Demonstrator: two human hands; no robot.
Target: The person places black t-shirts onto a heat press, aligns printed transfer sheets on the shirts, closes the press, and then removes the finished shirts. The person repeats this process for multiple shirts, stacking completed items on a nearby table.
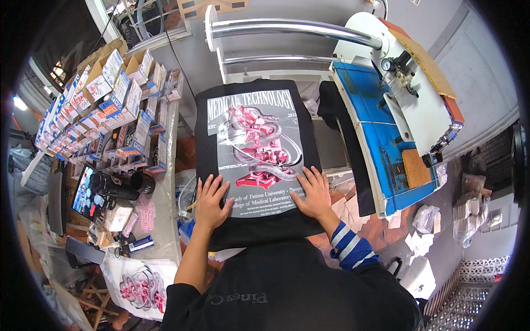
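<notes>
A black shirt [254, 226] lies spread flat in front of me. On it is a grey rectangular panel [226, 146] with red microscopes, a coiled snake and white lettering; I cannot tell whether it is a loose sheet or part of the cloth. My left hand [212, 201] rests on the lower left, its fingers spread, partly over the panel's edge. At the lower right edge my right hand [313, 194] lies flat, also with fingers apart. Neither hand grips anything. Right of the shirt, a strip of black cloth [356, 160] hangs along the press's blue bed.
A white press machine [361, 30] with a pressure gauge [388, 64] and a blue bed [381, 149] stands at the right. Chrome bars [298, 30] cross behind the shirt. Cardboard boxes [113, 105], a screen [85, 190] and a printed sheet [138, 287] occupy the left table.
</notes>
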